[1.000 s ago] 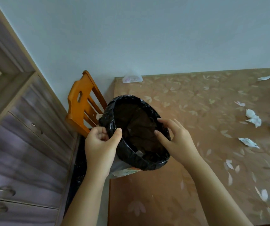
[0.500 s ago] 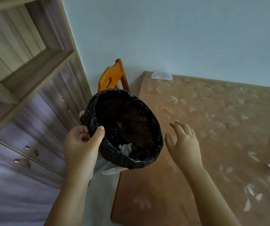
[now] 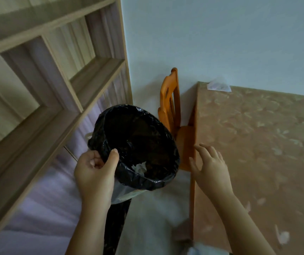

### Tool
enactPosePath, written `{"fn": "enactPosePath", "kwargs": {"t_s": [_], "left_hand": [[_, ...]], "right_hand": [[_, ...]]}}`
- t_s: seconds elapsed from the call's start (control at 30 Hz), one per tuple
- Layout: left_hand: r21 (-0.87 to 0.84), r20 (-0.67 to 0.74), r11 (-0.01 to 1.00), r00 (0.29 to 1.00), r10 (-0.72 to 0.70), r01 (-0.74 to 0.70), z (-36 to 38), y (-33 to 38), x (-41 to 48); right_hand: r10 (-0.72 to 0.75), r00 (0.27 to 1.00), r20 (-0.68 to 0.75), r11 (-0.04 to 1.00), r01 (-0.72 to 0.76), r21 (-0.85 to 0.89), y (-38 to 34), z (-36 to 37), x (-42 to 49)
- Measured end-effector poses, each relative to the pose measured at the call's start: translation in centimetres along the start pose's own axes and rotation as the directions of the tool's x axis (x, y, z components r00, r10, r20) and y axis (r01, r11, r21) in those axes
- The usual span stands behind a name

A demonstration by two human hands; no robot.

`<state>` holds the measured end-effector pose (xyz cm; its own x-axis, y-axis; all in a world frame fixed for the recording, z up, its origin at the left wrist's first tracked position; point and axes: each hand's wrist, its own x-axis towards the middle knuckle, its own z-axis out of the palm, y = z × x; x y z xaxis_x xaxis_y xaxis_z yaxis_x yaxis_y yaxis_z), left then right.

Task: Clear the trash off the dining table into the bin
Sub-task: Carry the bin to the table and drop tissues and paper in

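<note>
Off the table (image 3: pixel 257 144) edge now, the bin (image 3: pixel 138 144) swings floorward, left hand (image 3: pixel 94 173) pinching its rim; right hand (image 3: pixel 210 166) has let go, fingers spread.

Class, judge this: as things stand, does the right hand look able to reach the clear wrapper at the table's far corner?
Probably yes: the right hand is open and empty, and bare table lies between it and the wrapper.
</note>
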<state>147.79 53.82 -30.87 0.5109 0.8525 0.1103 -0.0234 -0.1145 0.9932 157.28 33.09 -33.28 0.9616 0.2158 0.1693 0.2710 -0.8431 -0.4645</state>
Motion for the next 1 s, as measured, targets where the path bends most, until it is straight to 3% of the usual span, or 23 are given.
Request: {"fn": "enactPosePath", "kwargs": {"t_s": [0.2,0.43,0.8,1.0], "left_hand": [[-0.023,0.063,1.0,0.998,-0.005,0.006,-5.2,-0.7,4.5],[-0.065,0.084,0.996,0.995,-0.059,0.064,-6.0,-1.1,8.1],[-0.078,0.124,0.993,0.989,-0.078,0.089,1.9,-0.9,16.5],[-0.135,0.138,0.991,0.99,-0.001,0.02,8.6,1.9,21.5]], "right_hand": [[0.053,0.999,-0.012,0.998,-0.053,0.046,-6.4,2.9,-1.9],[0.029,0.998,-0.048,1.0,-0.029,0.005,-9.1,3.6,-0.5],[0.079,0.993,-0.086,0.995,-0.074,0.061,-7.6,5.2,10.4],[0.069,0.988,-0.136,0.993,-0.055,0.1,-6.1,4.1,18.3]]}}
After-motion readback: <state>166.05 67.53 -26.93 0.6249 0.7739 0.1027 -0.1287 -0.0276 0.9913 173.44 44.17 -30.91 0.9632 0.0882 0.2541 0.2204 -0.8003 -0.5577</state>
